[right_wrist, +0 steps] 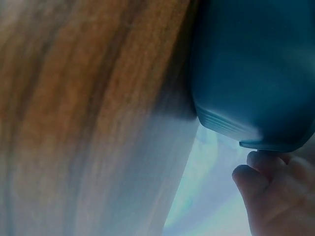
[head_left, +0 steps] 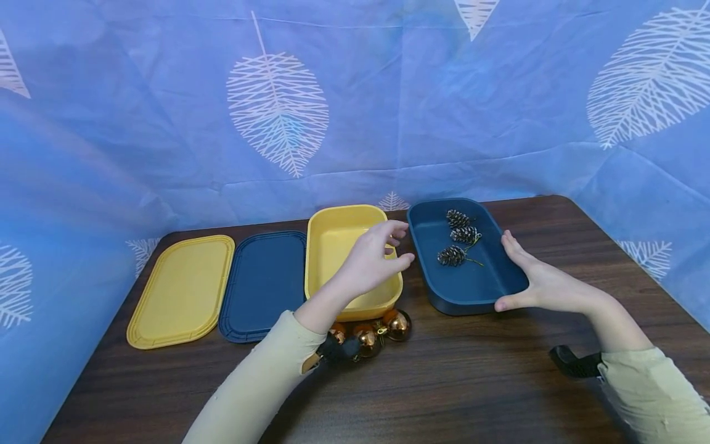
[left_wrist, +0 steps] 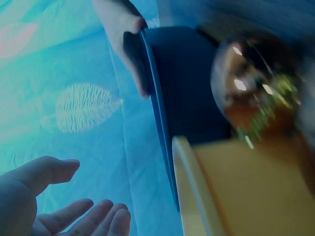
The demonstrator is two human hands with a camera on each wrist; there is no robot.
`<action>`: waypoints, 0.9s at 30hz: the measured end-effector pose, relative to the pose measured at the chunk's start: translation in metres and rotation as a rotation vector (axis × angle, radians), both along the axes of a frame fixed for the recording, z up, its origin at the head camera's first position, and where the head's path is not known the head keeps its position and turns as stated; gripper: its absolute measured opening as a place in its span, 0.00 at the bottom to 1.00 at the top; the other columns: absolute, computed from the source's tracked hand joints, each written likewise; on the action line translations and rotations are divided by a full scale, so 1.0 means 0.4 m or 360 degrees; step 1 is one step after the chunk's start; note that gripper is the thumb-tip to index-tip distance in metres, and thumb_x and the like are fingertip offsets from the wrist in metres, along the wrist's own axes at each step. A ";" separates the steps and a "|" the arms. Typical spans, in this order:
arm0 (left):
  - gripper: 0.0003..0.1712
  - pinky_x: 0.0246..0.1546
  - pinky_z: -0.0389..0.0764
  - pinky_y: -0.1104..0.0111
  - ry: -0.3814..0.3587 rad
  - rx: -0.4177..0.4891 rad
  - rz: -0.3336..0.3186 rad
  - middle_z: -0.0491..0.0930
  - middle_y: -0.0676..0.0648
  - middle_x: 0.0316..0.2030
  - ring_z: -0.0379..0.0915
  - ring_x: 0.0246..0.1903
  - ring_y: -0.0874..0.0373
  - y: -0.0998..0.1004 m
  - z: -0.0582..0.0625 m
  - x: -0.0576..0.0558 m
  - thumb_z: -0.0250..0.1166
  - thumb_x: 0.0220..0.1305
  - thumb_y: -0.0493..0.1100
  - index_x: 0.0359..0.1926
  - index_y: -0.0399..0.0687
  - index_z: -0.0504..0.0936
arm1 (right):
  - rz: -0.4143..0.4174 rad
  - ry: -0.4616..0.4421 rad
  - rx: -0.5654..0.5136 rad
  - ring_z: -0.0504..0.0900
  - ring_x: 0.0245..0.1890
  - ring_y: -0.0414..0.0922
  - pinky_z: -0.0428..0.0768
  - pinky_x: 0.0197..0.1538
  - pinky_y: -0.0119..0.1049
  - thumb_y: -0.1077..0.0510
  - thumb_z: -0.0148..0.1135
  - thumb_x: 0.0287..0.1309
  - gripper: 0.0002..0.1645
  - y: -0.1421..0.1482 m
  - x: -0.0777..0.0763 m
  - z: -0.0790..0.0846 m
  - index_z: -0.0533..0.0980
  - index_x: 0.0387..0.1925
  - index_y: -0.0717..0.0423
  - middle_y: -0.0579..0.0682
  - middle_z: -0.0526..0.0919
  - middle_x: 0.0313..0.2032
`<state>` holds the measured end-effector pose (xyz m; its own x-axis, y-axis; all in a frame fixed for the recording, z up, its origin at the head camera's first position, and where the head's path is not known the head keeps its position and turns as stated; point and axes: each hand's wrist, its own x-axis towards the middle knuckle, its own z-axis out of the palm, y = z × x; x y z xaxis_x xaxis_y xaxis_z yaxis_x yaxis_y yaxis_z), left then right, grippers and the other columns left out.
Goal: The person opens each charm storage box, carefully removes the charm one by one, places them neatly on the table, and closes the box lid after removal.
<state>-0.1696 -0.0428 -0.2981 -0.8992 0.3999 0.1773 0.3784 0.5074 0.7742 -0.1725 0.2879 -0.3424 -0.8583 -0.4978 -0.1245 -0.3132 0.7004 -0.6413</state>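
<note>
A blue rectangular box stands on the right half of the table, with three small pine cones inside it. My right hand touches the box's right side near the front corner, fingers extended and thumb spread toward the near end. Over the yellow box hovers my left hand, fingers loosely bent and holding nothing, just left of the blue box. In the left wrist view, a gap separates this hand from both boxes. Right fingertips show beside the blue box in the right wrist view.
Copper-coloured shiny baubles lie in front of the yellow box, partly hidden by my left wrist strap. A blue lid and a yellow lid lie flat at the left. Behind the wooden table hangs a blue leaf-patterned cloth.
</note>
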 end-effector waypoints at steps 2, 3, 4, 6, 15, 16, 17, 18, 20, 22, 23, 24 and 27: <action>0.28 0.49 0.74 0.70 -0.0022 -0.0018 -0.0036 0.73 0.46 0.53 0.72 0.50 0.53 0.024 -0.002 -0.006 0.65 0.62 0.41 0.63 0.42 0.70 | 0.0002 -0.0003 -0.0005 0.28 0.70 0.65 0.52 0.57 0.72 0.51 0.73 0.50 0.73 0.000 0.000 0.000 0.25 0.73 0.54 0.53 0.20 0.72; 0.28 0.48 0.74 0.71 -0.0035 -0.0025 -0.0049 0.73 0.46 0.53 0.72 0.50 0.53 0.035 -0.004 -0.010 0.65 0.62 0.41 0.63 0.42 0.70 | 0.0000 -0.0005 -0.0008 0.28 0.70 0.65 0.52 0.57 0.73 0.51 0.73 0.50 0.72 0.000 0.000 0.001 0.25 0.73 0.53 0.53 0.20 0.72; 0.28 0.47 0.74 0.72 -0.0053 -0.0027 -0.0058 0.74 0.46 0.52 0.72 0.50 0.54 0.045 -0.006 -0.014 0.65 0.63 0.42 0.63 0.43 0.71 | -0.0002 -0.0009 -0.0011 0.28 0.70 0.65 0.51 0.57 0.73 0.51 0.73 0.50 0.72 0.001 0.000 0.001 0.25 0.73 0.53 0.53 0.20 0.72; 0.27 0.46 0.74 0.73 -0.0086 -0.0027 -0.0068 0.74 0.47 0.52 0.73 0.49 0.55 0.063 -0.011 -0.024 0.65 0.63 0.42 0.62 0.43 0.72 | -0.0002 -0.0007 -0.0011 0.28 0.70 0.65 0.51 0.57 0.73 0.50 0.73 0.50 0.72 0.002 0.000 0.000 0.24 0.73 0.53 0.53 0.19 0.72; 0.22 0.41 0.76 0.74 -0.0185 0.0000 0.0012 0.75 0.48 0.50 0.74 0.47 0.58 0.129 -0.037 -0.076 0.65 0.63 0.41 0.58 0.44 0.75 | 0.0007 0.0006 -0.0013 0.29 0.70 0.65 0.52 0.57 0.72 0.50 0.73 0.50 0.72 0.003 -0.003 -0.008 0.24 0.73 0.52 0.52 0.20 0.72; 0.22 0.40 0.76 0.74 -0.0188 -0.0002 0.0015 0.75 0.48 0.50 0.74 0.46 0.59 0.139 -0.039 -0.080 0.65 0.63 0.41 0.58 0.44 0.76 | 0.0003 0.0008 -0.0003 0.29 0.70 0.65 0.52 0.57 0.72 0.50 0.73 0.50 0.72 0.003 -0.004 -0.009 0.25 0.73 0.53 0.53 0.20 0.72; 0.22 0.40 0.76 0.75 -0.0187 -0.0006 0.0016 0.75 0.48 0.50 0.74 0.46 0.59 0.148 -0.042 -0.083 0.65 0.62 0.41 0.57 0.44 0.76 | 0.0002 0.0007 0.0001 0.29 0.70 0.65 0.52 0.57 0.72 0.50 0.73 0.50 0.72 0.002 -0.004 -0.008 0.25 0.73 0.53 0.53 0.20 0.72; 0.22 0.39 0.75 0.75 -0.0182 -0.0011 0.0019 0.75 0.48 0.50 0.74 0.45 0.59 0.159 -0.045 -0.087 0.65 0.62 0.40 0.57 0.44 0.76 | -0.0001 0.0005 0.0010 0.29 0.70 0.65 0.52 0.57 0.72 0.50 0.73 0.50 0.72 0.002 -0.005 -0.008 0.24 0.73 0.53 0.53 0.20 0.72; 0.21 0.38 0.75 0.76 -0.0161 -0.0027 0.0019 0.75 0.49 0.49 0.74 0.44 0.60 0.180 -0.050 -0.093 0.65 0.62 0.40 0.56 0.44 0.76 | -0.0009 0.0002 0.0024 0.30 0.70 0.65 0.53 0.57 0.72 0.50 0.73 0.50 0.72 0.001 -0.006 -0.007 0.25 0.73 0.53 0.54 0.20 0.72; 0.21 0.37 0.74 0.77 -0.0143 -0.0037 0.0029 0.75 0.49 0.48 0.73 0.43 0.61 0.202 -0.055 -0.097 0.66 0.61 0.40 0.56 0.44 0.77 | -0.0008 0.0005 0.0032 0.30 0.70 0.66 0.53 0.57 0.72 0.50 0.72 0.50 0.72 0.001 -0.006 -0.006 0.25 0.73 0.54 0.54 0.20 0.72; 0.21 0.37 0.74 0.77 -0.0135 -0.0039 0.0033 0.75 0.49 0.48 0.73 0.42 0.62 0.212 -0.059 -0.100 0.66 0.61 0.40 0.55 0.44 0.77 | -0.0005 0.0006 0.0030 0.31 0.70 0.66 0.53 0.57 0.72 0.50 0.73 0.50 0.72 0.001 -0.006 -0.006 0.25 0.73 0.54 0.54 0.20 0.72; 0.21 0.36 0.73 0.77 -0.0125 -0.0044 0.0037 0.75 0.49 0.48 0.72 0.42 0.62 0.221 -0.064 -0.102 0.66 0.61 0.40 0.55 0.43 0.77 | -0.0003 0.0011 0.0033 0.31 0.70 0.66 0.53 0.57 0.72 0.50 0.73 0.50 0.72 0.001 -0.006 -0.006 0.25 0.73 0.54 0.54 0.20 0.72; 0.20 0.36 0.72 0.78 -0.0090 -0.0045 0.0057 0.76 0.48 0.47 0.71 0.40 0.62 0.245 -0.082 -0.110 0.66 0.60 0.39 0.54 0.41 0.78 | -0.0002 0.0017 0.0031 0.31 0.70 0.65 0.53 0.57 0.71 0.50 0.73 0.50 0.72 0.001 -0.004 -0.005 0.25 0.73 0.54 0.55 0.21 0.72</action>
<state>-0.2138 0.0551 -0.3308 -0.9213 0.3716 0.1149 0.3156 0.5415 0.7792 -0.1740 0.2882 -0.3445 -0.8601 -0.4945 -0.1251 -0.3191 0.7131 -0.6243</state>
